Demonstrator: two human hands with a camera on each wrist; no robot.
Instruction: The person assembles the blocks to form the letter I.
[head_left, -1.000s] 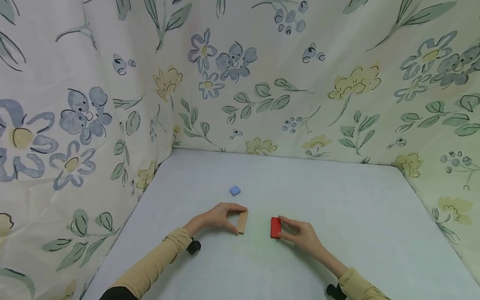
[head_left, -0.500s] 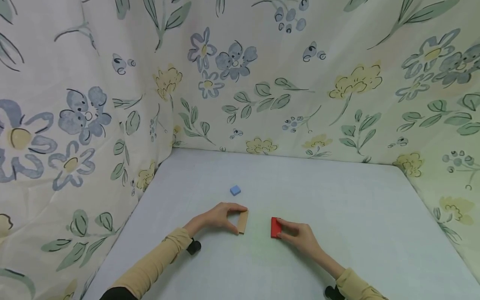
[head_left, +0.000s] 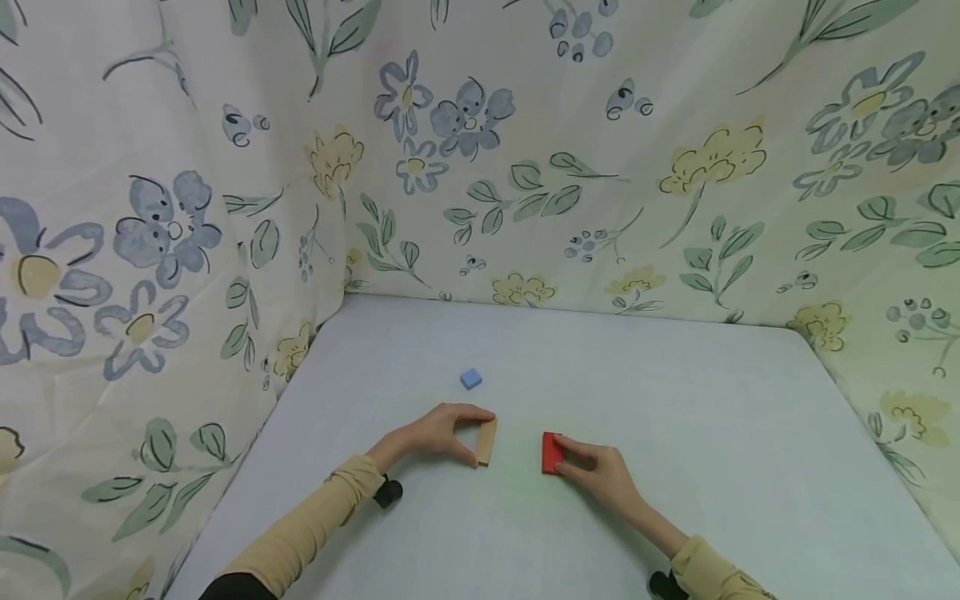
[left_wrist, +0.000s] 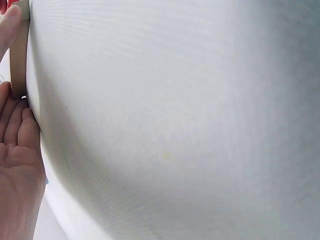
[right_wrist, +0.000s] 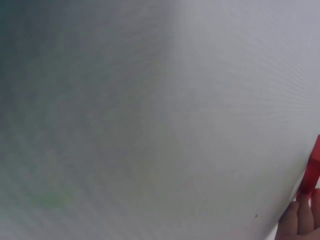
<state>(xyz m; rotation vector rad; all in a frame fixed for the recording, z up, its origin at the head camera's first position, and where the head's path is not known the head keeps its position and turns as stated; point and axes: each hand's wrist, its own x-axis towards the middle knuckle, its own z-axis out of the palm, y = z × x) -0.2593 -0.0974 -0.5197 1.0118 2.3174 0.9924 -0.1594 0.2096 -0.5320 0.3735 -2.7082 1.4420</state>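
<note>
My left hand pinches a flat natural-wood block by its two ends, thumb at the near end and a finger at the far end. In the left wrist view the wooden block lies along the table surface between thumb and fingers. Across a short gap to the right, my right hand holds a red block between thumb and fingers at its right side. Only part of the red block shows at the edge of the right wrist view.
A small blue block lies on the white table just beyond the left hand. Flower-printed cloth hangs behind the table and along its sides. Each wrist carries a small black camera.
The right hand's fingers have shifted slightly left, further over the red block. The left hand and its wooden block look still, and the blue block stays in place.
</note>
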